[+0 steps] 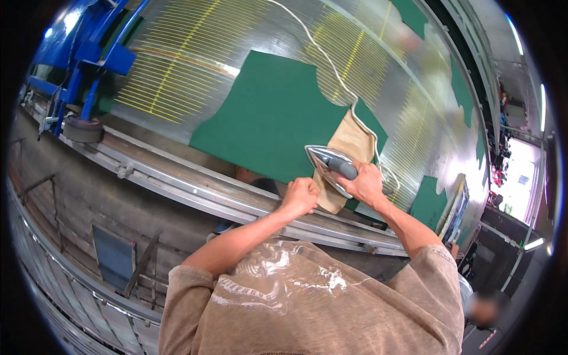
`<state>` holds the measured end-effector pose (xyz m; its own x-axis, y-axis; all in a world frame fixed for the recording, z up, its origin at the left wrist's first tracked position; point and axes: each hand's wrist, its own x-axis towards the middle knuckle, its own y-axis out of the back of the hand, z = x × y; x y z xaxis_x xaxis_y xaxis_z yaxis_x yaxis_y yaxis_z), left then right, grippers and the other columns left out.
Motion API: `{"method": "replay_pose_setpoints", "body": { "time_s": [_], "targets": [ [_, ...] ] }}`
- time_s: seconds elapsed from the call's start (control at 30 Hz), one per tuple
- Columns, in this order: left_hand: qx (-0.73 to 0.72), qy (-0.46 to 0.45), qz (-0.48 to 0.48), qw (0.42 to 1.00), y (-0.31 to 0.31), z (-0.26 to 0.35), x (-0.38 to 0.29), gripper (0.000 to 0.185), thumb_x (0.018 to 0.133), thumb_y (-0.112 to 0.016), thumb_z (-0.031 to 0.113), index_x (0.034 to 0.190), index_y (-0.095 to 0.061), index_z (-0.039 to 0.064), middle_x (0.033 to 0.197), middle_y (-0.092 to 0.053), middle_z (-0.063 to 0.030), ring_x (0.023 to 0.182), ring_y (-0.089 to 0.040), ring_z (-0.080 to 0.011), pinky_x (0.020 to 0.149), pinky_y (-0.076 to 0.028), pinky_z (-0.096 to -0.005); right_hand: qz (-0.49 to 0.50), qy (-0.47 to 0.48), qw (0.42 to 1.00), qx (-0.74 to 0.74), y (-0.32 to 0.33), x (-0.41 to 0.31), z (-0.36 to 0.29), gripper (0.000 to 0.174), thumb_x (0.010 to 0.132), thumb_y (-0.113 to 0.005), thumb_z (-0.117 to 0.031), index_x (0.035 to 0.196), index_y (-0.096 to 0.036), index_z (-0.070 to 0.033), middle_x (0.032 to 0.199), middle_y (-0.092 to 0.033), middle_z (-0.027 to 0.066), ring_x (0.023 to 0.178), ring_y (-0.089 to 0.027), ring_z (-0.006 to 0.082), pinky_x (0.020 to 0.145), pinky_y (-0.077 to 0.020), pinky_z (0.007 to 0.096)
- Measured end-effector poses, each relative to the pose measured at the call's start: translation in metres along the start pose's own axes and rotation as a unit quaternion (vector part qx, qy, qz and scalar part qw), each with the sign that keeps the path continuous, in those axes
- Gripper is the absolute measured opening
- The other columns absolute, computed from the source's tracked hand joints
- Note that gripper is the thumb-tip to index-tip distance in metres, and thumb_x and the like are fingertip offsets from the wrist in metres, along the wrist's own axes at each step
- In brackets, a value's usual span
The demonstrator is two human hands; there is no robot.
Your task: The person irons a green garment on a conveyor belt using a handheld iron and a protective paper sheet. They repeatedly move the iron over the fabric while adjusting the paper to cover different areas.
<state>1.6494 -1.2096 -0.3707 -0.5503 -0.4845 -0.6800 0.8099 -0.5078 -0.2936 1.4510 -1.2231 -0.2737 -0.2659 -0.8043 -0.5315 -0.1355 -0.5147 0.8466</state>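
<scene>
My right hand grips the handle of a clothes iron with a shiny soleplate edge, its tip pointing up and left. Beneath the iron lies a strip of tan paper or cloth, which stretches across one side of a cut green fabric panel. At the strip's near end, my left hand has its fingers curled against the edge; whether they pinch it is hidden. A white cord runs from behind the iron over the fabric and away across the table.
Yellow line markings cover the metallic tabletop. Metal rails run along its near edge. On the left stands a blue machine frame with a roller. More green pieces lie to the right, beside a framed screen. Another person is at lower right.
</scene>
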Motion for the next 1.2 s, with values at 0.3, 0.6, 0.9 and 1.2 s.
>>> {"method": "replay_pose_setpoints", "body": {
  "time_s": [0.3, 0.6, 0.9, 1.2],
  "targets": [
    [0.028, 0.029, -0.087, 0.995, 0.008, 0.010, 0.012, 0.031, 0.103, -0.059, 0.012, 0.122, -0.069, -0.011, 0.096, -0.077, -0.0205, 0.075, -0.080, -0.0256, 0.057, -0.067, -0.0355, 0.067, 0.030, 0.996, 0.047, 0.004, -0.006, 0.000, 0.061, 0.080, -0.081, -0.058, 0.094, -0.080, 0.000, 0.085, -0.076, 0.0276, 0.085, -0.076, 0.0446, 0.082, -0.0591, 0.0520],
    [0.000, -0.014, -0.002, 1.000, 0.082, 0.042, 0.007, 0.024, 0.095, -0.062, 0.008, 0.109, -0.074, -0.009, 0.089, -0.077, -0.0202, 0.070, -0.079, -0.0289, 0.056, -0.068, -0.0365, 0.035, -0.008, 0.976, 0.213, 0.063, 0.007, -0.050, 0.045, 0.083, -0.084, -0.039, 0.091, -0.079, 0.005, 0.069, -0.071, 0.0133, 0.061, -0.067, 0.0229, 0.065, -0.0550, 0.0414],
    [0.062, -0.148, 0.189, 0.969, 0.289, 0.077, -0.025, 0.026, 0.094, -0.061, 0.020, 0.092, -0.076, -0.001, 0.075, -0.074, -0.0204, 0.065, -0.076, -0.0288, 0.065, -0.061, -0.0434, 0.075, 0.001, 0.965, 0.250, 0.095, 0.034, -0.193, 0.044, 0.085, -0.083, -0.040, 0.089, -0.076, 0.003, 0.062, -0.062, 0.0047, 0.051, -0.056, 0.0136, 0.050, -0.0463, 0.0350],
    [0.027, -0.183, 0.421, 0.888, 0.465, 0.072, -0.063, 0.026, 0.094, -0.065, 0.018, 0.103, -0.073, -0.004, 0.093, -0.077, -0.0259, 0.082, -0.077, -0.0435, 0.074, -0.063, -0.0478, 0.085, -0.026, 0.942, 0.324, 0.090, 0.022, -0.331, 0.041, 0.088, -0.082, -0.038, 0.087, -0.074, 0.003, 0.059, -0.059, 0.0028, 0.047, -0.055, 0.0122, 0.046, -0.0446, 0.0315]
  ]
}}
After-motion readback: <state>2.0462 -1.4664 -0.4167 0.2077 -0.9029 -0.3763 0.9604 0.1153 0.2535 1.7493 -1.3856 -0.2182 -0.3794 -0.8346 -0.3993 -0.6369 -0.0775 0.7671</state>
